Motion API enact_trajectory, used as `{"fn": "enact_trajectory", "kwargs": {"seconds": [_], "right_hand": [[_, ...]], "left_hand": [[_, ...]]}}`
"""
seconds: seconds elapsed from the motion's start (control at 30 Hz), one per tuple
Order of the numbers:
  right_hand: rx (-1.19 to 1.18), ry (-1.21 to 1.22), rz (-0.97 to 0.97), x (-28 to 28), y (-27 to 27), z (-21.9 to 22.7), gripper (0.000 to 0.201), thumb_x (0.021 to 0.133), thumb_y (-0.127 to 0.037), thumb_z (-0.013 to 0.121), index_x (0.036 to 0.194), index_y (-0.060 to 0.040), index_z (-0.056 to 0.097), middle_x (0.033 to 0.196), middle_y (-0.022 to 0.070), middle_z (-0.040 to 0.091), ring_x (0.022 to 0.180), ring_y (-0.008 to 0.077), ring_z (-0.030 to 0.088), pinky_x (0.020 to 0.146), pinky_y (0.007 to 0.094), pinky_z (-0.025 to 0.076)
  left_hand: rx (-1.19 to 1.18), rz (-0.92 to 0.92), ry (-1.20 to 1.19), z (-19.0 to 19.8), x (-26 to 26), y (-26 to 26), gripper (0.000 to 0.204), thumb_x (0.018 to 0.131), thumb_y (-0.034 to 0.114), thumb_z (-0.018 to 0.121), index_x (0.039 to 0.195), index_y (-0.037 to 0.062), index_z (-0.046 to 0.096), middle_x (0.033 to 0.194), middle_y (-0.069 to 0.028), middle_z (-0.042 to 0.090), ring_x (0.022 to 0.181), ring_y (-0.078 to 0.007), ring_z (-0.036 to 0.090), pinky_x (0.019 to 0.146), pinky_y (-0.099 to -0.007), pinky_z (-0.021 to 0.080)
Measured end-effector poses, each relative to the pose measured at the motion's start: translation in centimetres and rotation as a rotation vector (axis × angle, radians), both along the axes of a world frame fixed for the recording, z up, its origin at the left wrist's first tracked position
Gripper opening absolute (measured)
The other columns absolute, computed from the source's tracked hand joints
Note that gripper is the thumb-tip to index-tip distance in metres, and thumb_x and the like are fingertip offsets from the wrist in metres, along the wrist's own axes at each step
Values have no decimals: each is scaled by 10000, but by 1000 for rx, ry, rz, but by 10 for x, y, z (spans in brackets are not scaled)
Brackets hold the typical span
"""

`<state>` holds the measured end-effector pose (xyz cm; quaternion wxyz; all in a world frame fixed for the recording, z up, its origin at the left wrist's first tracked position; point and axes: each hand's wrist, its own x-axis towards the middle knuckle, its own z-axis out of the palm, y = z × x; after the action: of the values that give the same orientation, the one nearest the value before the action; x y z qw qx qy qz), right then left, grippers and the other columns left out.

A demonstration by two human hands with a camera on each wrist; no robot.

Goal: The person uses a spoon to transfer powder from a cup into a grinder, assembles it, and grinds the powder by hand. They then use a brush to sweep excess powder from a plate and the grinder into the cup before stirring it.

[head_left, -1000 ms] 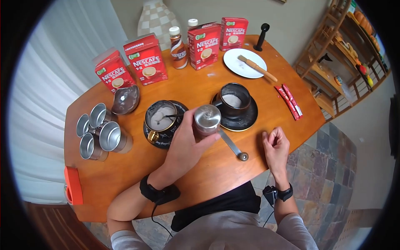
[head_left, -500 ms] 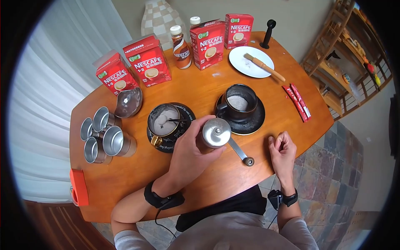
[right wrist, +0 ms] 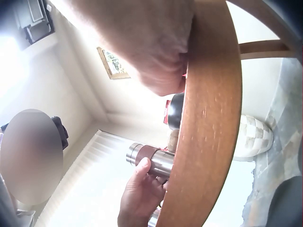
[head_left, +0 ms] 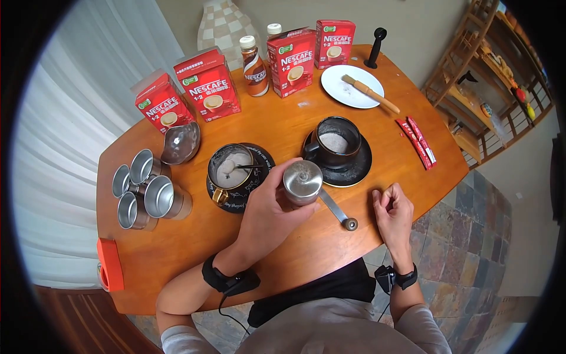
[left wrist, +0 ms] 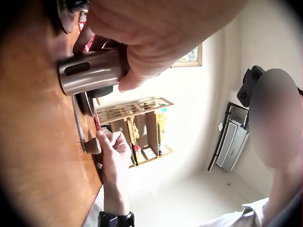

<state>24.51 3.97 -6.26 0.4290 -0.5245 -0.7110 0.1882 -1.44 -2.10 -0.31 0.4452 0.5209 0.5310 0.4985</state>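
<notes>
In the head view my left hand (head_left: pixel 272 203) grips a metal coffee grinder (head_left: pixel 303 182), thumb on one side and fingers around the other. The left wrist view shows its steel body (left wrist: pixel 90 73) with a dark slot, close over the table. A crank handle (head_left: pixel 335 207) with a round knob lies on the table beside it. My right hand (head_left: pixel 393 213) rests at the table's near edge, fingers loosely curled, holding nothing. Left of the grinder, a black cup (head_left: pixel 219 184) with a gold handle holds pale powder and a dark stirrer. Another black cup (head_left: pixel 334 158) with powder stands on a saucer beyond.
Several metal cups (head_left: pixel 160 197) and a dark bowl (head_left: pixel 180 144) stand at the left, near an orange object (head_left: pixel 110 264). Red boxes (head_left: pixel 207 88) and a bottle (head_left: pixel 255 74) line the back. A brush (head_left: pixel 371 94) lies on a white plate (head_left: pixel 336 94); red sachets (head_left: pixel 417 143) lie right.
The grinder's top has shifted slightly toward the person, in the left hand's unbroken grip. The crank handle and right hand stay in place; the head view has moved a little.
</notes>
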Motion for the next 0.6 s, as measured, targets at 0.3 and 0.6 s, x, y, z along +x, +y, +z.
{"fn": "enact_trajectory", "kwargs": {"seconds": [0.3, 0.6], "right_hand": [[-22, 7, -7, -1, -1, 0, 380, 946, -63, 780, 767, -34, 446, 634, 56, 436, 560, 137, 394, 524, 313, 378], [85, -11, -30, 6, 55, 46, 244, 986, -198, 757, 895, -13, 626, 745, 97, 609, 640, 199, 568, 611, 375, 473]], "left_hand": [[32, 14, 37, -3, 3, -1, 615, 874, 2, 828, 1404, 4, 516, 1273, -71, 646, 1210, -150, 653, 1057, -319, 530], [10, -5, 27, 0, 2, -1, 523, 868, 24, 848, 1309, 11, 568, 1210, -54, 678, 1148, -122, 668, 1011, -305, 549]]}}
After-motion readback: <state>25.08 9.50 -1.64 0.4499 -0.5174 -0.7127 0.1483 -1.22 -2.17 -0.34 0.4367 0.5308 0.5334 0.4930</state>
